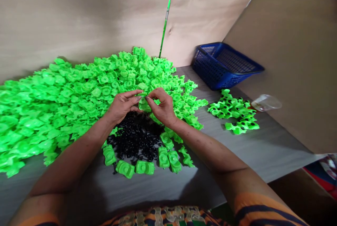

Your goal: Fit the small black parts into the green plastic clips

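Observation:
My left hand (122, 105) pinches a small green plastic toy car body (143, 94) between thumb and fingers, above the middle of the table. At the piece's near edge, my right hand (162, 106) has its thumb and forefinger pressed together; whatever small part lies between them is hidden. Right below both hands spreads a heap of thin black plastic parts (139, 138), probably axles with wheels. Several loose green car bodies (145, 167) line the near rim of that heap. A large pile of the same green bodies (79, 96) rises behind and to the left.
A blue plastic basket (223, 66) stands tilted at the back right. In front of it lies a smaller group of green pieces with black wheels (237, 111), beside a clear plastic cup (265, 103) on its side. A green-stained stick (165, 25) leans against the wooden back wall.

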`<state>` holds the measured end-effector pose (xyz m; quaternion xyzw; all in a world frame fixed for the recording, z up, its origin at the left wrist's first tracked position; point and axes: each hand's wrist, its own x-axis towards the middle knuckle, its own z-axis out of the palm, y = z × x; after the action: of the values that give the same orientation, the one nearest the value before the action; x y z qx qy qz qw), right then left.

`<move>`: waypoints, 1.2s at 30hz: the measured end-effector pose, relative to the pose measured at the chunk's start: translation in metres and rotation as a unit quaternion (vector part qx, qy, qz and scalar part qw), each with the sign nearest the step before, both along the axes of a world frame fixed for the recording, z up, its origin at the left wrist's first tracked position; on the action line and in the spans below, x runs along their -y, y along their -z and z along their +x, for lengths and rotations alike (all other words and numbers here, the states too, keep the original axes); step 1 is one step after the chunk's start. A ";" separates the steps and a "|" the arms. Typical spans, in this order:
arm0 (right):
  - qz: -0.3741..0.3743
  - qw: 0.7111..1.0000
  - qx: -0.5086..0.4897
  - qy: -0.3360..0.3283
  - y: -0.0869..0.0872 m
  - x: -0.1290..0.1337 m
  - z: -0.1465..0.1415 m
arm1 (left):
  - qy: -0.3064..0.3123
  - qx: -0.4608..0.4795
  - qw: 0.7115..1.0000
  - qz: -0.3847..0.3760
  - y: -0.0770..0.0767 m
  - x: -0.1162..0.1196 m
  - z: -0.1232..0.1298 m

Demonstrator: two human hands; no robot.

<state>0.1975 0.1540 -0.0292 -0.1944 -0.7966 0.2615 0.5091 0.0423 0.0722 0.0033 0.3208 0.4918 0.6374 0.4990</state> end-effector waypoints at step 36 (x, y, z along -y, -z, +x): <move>0.022 0.991 0.126 -0.028 -0.010 -0.008 0.001 | -0.096 -0.059 0.993 0.034 0.000 -0.007 -0.013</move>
<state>0.1983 0.1620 -0.0189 -0.1921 -0.8652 0.2316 0.4011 0.0295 0.0793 0.0029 0.3263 0.5267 0.6786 0.3945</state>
